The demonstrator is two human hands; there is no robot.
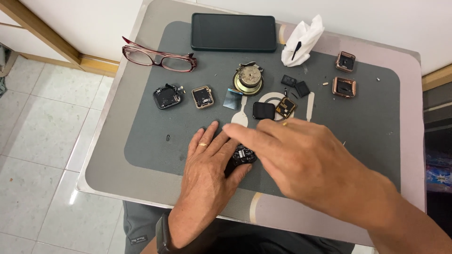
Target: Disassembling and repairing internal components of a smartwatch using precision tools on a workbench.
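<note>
Left hand [207, 169], ring on one finger, lies flat near the table's near edge, thumb and fingers loosely pinning a small black watch module [242, 155] to the grey mat [367, 127], while the right hand [301, 157] crosses over it holding nothing, forefinger stretched onto the left fingers; step in hand looks like steadying the part for prying, and the next move likely calls for a fine fingertip grip on it. Mid-mat lie a black screen [263, 110], a gold-rimmed watch case [203, 97], a black case [166, 97] and a round speaker part [248, 79]; toward the far edge sit red glasses [157, 57], a dark phone [233, 32], a crumpled tissue [302, 41] and two copper cases [344, 86] by the far right corner.
</note>
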